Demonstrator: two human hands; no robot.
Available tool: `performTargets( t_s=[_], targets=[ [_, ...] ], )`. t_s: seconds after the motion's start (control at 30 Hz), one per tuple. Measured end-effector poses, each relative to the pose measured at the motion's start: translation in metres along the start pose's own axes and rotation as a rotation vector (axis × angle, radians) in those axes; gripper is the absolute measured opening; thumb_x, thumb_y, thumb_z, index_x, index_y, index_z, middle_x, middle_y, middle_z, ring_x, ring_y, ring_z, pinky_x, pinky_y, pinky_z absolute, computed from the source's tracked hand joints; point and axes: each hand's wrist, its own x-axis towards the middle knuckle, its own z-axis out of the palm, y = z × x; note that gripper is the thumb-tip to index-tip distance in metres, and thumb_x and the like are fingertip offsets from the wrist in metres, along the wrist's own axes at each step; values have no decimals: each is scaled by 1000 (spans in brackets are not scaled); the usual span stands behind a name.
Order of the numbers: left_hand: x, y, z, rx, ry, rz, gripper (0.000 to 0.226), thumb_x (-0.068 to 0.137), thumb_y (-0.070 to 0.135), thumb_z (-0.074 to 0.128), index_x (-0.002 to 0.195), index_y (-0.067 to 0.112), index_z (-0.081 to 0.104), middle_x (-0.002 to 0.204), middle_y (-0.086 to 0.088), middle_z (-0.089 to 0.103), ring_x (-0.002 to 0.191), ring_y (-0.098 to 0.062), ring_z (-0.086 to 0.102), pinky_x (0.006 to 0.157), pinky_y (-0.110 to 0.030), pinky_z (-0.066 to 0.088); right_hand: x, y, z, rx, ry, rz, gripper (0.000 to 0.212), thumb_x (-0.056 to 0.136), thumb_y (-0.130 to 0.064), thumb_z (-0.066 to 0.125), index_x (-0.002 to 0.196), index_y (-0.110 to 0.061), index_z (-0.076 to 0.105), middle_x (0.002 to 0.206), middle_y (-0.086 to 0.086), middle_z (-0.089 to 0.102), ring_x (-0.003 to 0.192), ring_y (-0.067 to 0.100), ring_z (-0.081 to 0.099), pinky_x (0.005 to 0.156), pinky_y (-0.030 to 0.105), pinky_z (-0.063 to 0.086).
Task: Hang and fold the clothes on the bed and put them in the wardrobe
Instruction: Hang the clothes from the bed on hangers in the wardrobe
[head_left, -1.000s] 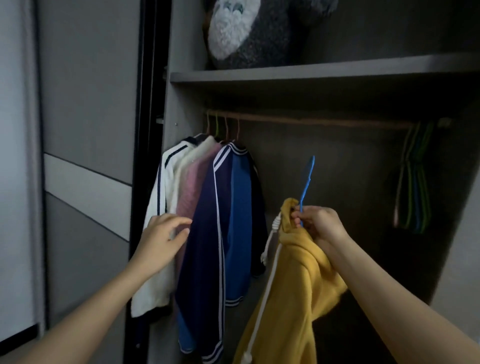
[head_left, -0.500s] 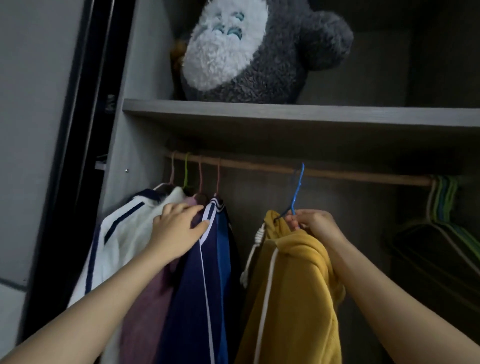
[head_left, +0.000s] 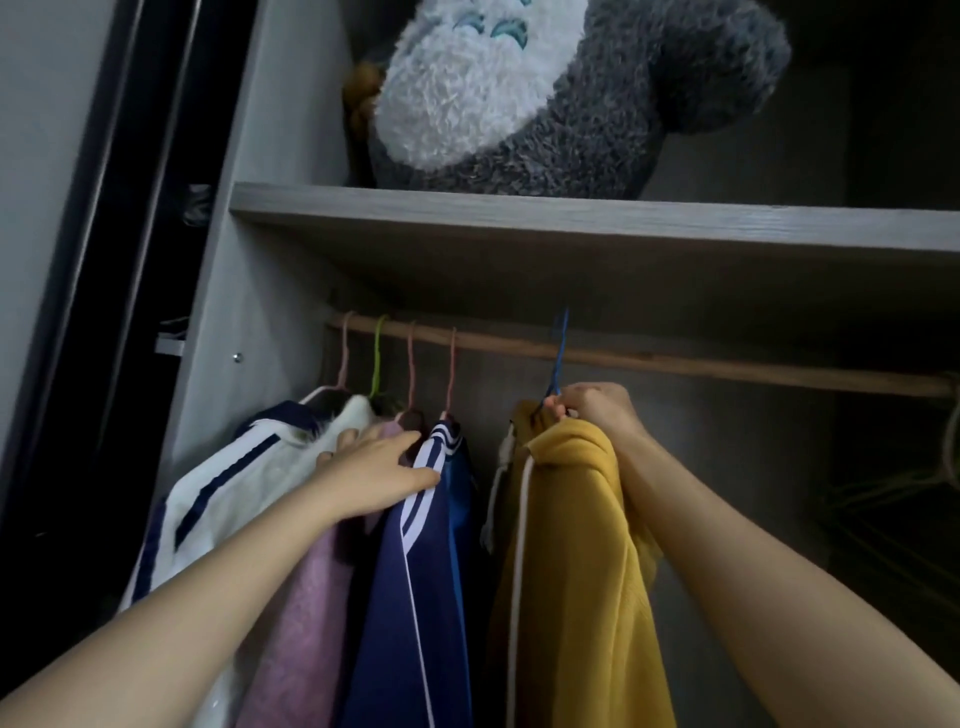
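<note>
Yellow soft hoodie (head_left: 571, 545) on its thin blue hanger (head_left: 560, 353) is up at the brown wooden rail (head_left: 675, 361) in the grey wardrobe (head_left: 249, 312). Right hand (head_left: 597, 410) pinches the hanger's neck. Left hand (head_left: 379, 473), fingers straight, presses the dark blue striped jacket (head_left: 415, 597). Four clothes (head_left: 249, 483) hang there. This one looks nearly hung; letting go is left

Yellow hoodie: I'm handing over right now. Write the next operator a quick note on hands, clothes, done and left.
Left hand: open, resting flat on the hung clothes at the left end of the rod.
Right hand: pinches the neck of the blue hanger carrying the hoodie.
The hanger's hook is up at the rod, right of the hung clothes; whether it is seated cannot be told.
Done: four hangers of clothes on the rod.
Left: seat the hook, let go, check that it hangs free. The bed is out of view, so what else remains cannot be told.
</note>
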Motion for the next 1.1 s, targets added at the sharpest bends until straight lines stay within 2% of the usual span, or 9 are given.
performTargets(
  t_s=[0.13,0.2,0.33,0.53,0.7,0.77,0.87,1.0,1.1],
  targets=[
    [-4,-2,-1,-44,-22,40,45,89,48,42,134,47,38,146,-5,34,135,-31,23,109,-48,25,25,9,21,-200,-42,-20,28,85,9,53,61,-1,62,42,-4,59,52,8,54,40,10,42],
    [-6,-2,0,-44,-22,48,41,90,46,40,131,47,42,140,-7,40,131,-31,28,107,-48,27,36,22,35,-284,-79,4,24,84,10,54,63,2,62,35,-6,54,46,7,55,39,11,40],
    [-4,-2,3,-33,-1,68,42,90,45,40,132,45,43,139,-7,41,129,-29,30,105,-47,29,46,52,69,-281,-116,17,14,83,13,51,87,18,64,31,-4,49,28,1,45,36,12,38],
    [-5,4,12,-175,4,109,35,88,41,43,120,35,55,126,-3,51,122,-27,40,102,-43,36,55,60,94,-316,-132,-38,25,83,13,46,65,1,58,57,10,56,55,19,52,61,30,47],
    [-11,10,8,-214,-25,91,53,68,51,34,109,28,60,114,-5,57,113,-28,47,98,-42,40,60,59,95,-406,-104,-75,19,89,5,45,100,9,59,87,17,59,80,26,57,70,32,48],
    [-12,11,7,-211,-24,84,54,67,50,34,107,25,60,111,-5,59,111,-28,49,98,-42,41,59,58,91,-469,-120,-80,20,89,2,46,104,7,58,89,17,59,79,25,57,68,31,46],
    [-14,13,4,-204,-18,70,56,70,51,39,113,22,59,112,-5,60,111,-27,50,97,-40,42,56,56,85,-551,-141,-88,22,89,2,46,107,6,58,92,15,58,81,23,56,69,28,43],
    [-13,13,3,-181,52,94,42,86,38,56,124,21,53,119,-6,57,116,-26,49,96,-40,42,51,50,78,-594,-164,-68,23,90,-2,49,111,4,58,107,19,62,100,31,60,87,37,51],
    [-18,17,-3,-12,180,142,55,87,39,55,138,24,40,133,-4,49,124,-24,40,100,-40,37,42,46,73,-588,-168,-96,18,89,-3,50,102,2,61,96,16,63,92,30,61,80,37,53]
  ],
)
